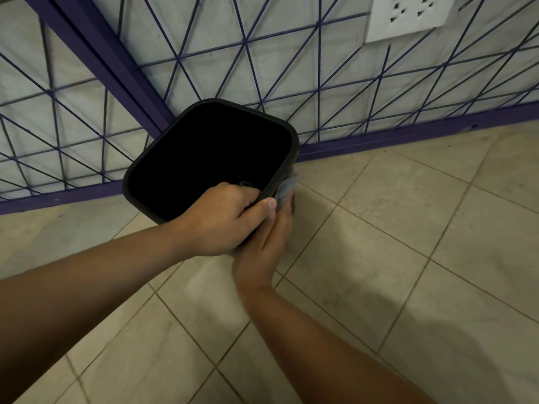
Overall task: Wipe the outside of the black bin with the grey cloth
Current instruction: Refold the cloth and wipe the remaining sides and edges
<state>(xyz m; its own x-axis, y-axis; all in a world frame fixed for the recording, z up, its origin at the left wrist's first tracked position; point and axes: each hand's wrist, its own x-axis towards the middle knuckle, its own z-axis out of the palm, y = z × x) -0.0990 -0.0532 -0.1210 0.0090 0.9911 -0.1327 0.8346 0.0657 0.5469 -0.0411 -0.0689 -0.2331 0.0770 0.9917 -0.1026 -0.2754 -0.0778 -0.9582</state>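
Bin on floor by purple grille, mouth up. L hand grips near rim; R hand, fingers straight, presses cloth on bin's right wall, just below.

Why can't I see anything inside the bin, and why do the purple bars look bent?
Head view: the black bin has an unlit interior, so it reads solid black; the wide-angle lens bows the purple grid frame; the right hand and grey cloth are slightly motion-blurred.

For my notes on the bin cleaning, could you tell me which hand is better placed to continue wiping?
Right. The right hand presses the grey cloth against the black bin's outer wall; the left hand grips its rim.
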